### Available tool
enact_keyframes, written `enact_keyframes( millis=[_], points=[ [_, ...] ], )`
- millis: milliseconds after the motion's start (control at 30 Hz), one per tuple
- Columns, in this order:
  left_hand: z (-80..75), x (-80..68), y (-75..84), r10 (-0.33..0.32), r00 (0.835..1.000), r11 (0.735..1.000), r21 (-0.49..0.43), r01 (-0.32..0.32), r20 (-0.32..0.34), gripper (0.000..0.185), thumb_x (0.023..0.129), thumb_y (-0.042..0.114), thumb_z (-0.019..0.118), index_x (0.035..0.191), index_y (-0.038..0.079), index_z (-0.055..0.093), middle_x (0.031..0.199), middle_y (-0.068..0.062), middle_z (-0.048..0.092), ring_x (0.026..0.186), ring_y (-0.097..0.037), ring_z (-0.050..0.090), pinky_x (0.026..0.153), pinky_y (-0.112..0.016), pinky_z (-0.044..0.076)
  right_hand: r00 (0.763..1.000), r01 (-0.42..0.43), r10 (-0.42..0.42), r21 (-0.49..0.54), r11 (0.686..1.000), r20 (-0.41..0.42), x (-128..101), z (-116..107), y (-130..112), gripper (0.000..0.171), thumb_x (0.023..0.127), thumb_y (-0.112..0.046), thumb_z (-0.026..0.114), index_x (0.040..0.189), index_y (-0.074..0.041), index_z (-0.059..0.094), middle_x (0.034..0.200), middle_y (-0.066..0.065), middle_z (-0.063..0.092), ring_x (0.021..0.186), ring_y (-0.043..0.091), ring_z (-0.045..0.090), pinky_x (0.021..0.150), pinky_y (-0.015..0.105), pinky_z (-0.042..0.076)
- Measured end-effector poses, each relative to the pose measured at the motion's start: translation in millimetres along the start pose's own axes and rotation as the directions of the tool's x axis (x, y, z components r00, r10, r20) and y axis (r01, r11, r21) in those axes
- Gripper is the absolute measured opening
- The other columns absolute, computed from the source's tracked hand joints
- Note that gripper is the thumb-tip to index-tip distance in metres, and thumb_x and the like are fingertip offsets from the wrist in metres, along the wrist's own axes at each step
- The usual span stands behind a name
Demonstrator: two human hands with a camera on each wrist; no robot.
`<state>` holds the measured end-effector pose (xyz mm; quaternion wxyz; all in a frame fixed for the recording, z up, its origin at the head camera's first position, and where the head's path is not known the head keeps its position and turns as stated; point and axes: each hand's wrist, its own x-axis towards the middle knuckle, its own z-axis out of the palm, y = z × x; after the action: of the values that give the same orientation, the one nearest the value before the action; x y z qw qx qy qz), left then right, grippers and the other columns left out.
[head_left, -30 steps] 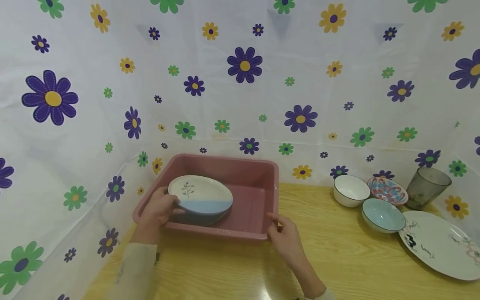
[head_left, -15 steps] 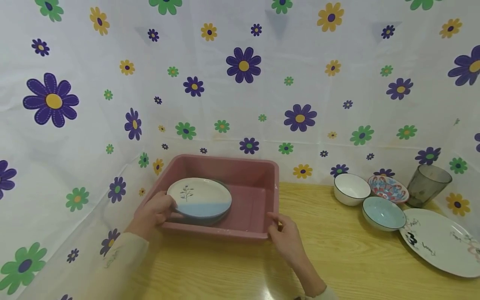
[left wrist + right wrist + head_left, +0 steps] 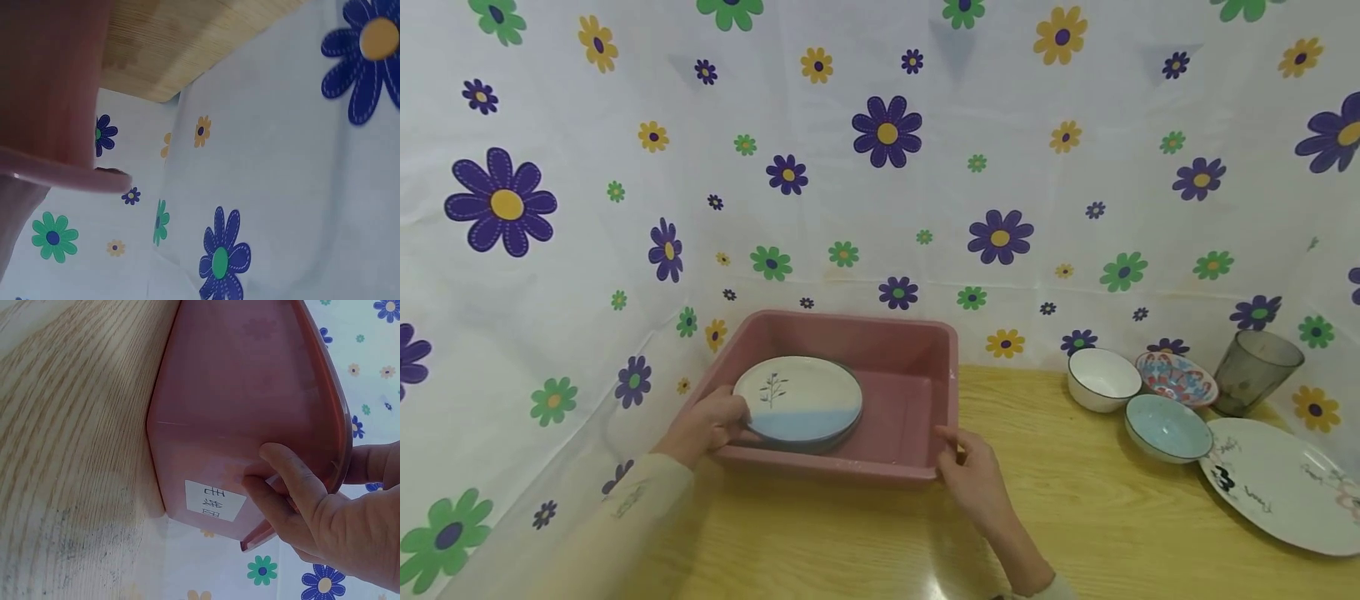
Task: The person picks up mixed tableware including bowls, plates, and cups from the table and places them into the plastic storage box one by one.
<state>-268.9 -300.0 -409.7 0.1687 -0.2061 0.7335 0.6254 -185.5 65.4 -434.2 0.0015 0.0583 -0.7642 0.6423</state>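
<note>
1. The head view is looking forward and down over the pink tub (image 3: 880, 400) on the table (image 3: 1075, 517).
2. Both wrist views are pressing close against the tub's outer wall (image 3: 50, 94) (image 3: 250, 412) (shared with the head view).

Blue-white plate (image 3: 797, 400) — inside pink tub (image 3: 895, 350)

One label in sight — a small white sticker (image 3: 214, 500) on the outer wall of the pink tub (image 3: 250, 394), close to its near corner by the rim. It carries two dark printed characters, seen sideways — too unclear to read.
</note>
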Motion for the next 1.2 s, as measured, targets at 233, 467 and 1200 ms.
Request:
enact_keyframes(
  millis=[233,467,1200],
  points=[
    [-4.6,-0.6,1.7,0.005,0.997,0.951,0.308,0.018,-0.075,0.06,0.085,-0.008,0.049,0.14,-0.013,0.023,0.118,-0.025,0.042,0.093,-0.031,0.059,0.069,-0.031,0.058,1.0,0.007,-0.007,0.004,1.0,-0.014,1,1,1,0.041,0.088,0.009,0.05,0.127,0.012,0.058,0.121,0.028,0.058,0.077,0.015,0.059,0.058,0.019,0.049],
    [-9.4,-5.5,8.3,0.022,0.994,0.866,0.499,0.034,-0.105,0.051,0.079,0.001,0.06,0.127,-0.01,0.045,0.111,-0.023,0.053,0.096,-0.033,0.059,0.071,-0.03,0.053,1.0,0.026,-0.026,0.009,1.0,-0.006,0,0,1,0.041,0.088,0.008,0.049,0.128,0.012,0.058,0.121,0.028,0.056,0.074,0.015,0.057,0.055,0.019,0.047],
    [-2.0,16.8,2.6,-0.016,0.995,0.774,0.628,0.076,-0.1,0.051,0.083,-0.007,0.062,0.127,-0.014,0.037,0.113,-0.028,0.048,0.094,-0.035,0.062,0.077,-0.04,0.059,0.999,0.049,-0.049,-0.043,0.998,0.0,1,-3,5,0.041,0.086,0.008,0.05,0.126,0.012,0.06,0.126,0.03,0.052,0.093,0.033,0.063,0.065,0.024,0.055]
  ],
)
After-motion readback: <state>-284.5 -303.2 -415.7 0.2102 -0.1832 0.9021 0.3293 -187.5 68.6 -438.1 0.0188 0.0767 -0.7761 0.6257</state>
